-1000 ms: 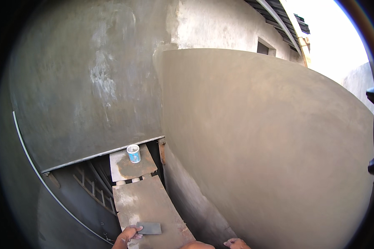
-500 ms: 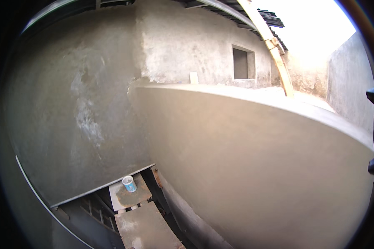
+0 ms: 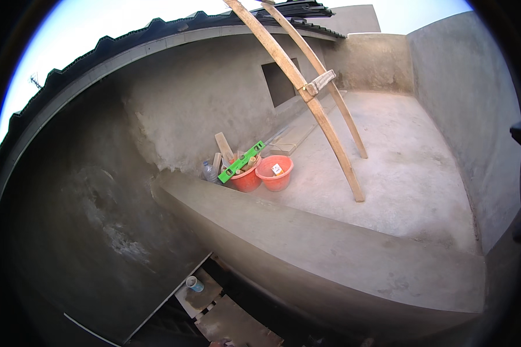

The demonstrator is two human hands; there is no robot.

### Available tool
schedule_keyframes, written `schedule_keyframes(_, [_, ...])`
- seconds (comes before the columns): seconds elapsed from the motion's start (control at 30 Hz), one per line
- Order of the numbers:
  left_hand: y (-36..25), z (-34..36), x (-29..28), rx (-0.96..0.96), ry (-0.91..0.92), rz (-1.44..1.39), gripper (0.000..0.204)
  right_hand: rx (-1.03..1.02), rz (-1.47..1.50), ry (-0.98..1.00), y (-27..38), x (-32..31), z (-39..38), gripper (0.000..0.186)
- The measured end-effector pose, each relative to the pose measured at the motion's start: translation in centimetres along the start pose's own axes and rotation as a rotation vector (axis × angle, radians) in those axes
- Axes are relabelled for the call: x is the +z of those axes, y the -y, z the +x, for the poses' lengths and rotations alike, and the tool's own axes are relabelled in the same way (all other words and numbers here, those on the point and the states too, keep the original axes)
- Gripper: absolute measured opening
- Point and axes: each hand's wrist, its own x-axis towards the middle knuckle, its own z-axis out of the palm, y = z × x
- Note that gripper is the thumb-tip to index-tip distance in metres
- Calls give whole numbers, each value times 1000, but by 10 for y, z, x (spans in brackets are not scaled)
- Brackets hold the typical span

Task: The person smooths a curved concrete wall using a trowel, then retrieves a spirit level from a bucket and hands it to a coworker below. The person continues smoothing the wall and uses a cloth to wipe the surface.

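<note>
Neither of my hands shows in the picture. Beyond the top of a low plastered wall (image 3: 330, 231), two orange buckets stand side by side. The left bucket (image 3: 246, 182) is filled with tools and wood pieces, and a green spirit level (image 3: 241, 163) lies slanted across it. Inside the right bucket (image 3: 279, 182) is a small white and orange packet (image 3: 277, 169). A clear plastic bottle (image 3: 209, 172) stands left of the buckets. Down below, a blue and white can (image 3: 194, 284) sits on a plank platform (image 3: 235, 324).
Two leaning wooden poles (image 3: 333, 136), joined by a crosspiece (image 3: 321, 82), rest on the concrete floor (image 3: 411, 173). Dark gaps flank the platform. A grey plastered wall (image 3: 75, 202) rises at left, another (image 3: 463, 115) at right. A corrugated roof edge (image 3: 133, 37) hangs overhead.
The view has risen and tilted, so the low wall's top, the floor behind it, the buckets and the spirit level now show. The can and platform appear lower in the picture.
</note>
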Motion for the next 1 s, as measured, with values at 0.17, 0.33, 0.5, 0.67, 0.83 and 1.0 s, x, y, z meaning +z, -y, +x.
schedule_keyframes(0.17, [-46,-99,-58,-168,135,-66,70,133,27,36,85,-53,-74,34])
schedule_keyframes(0.33, [-53,-190,-67,-343,69,-286,68,402,73,130,119,-98,-106,40])
schedule_keyframes(0.5, [-19,-269,-29,-500,-64,-407,61,349,78,66,123,-130,-123,26])
schedule_keyframes(0.67, [0,-332,18,-667,-4,-556,60,308,-37,166,151,-146,-113,27])
schedule_keyframes(0.83, [11,-351,36,-741,-25,-722,51,216,-196,232,230,-138,-89,35])
schedule_keyframes(1.0, [43,-327,22,-775,-25,-933,47,35,-333,186,284,-89,-50,40])
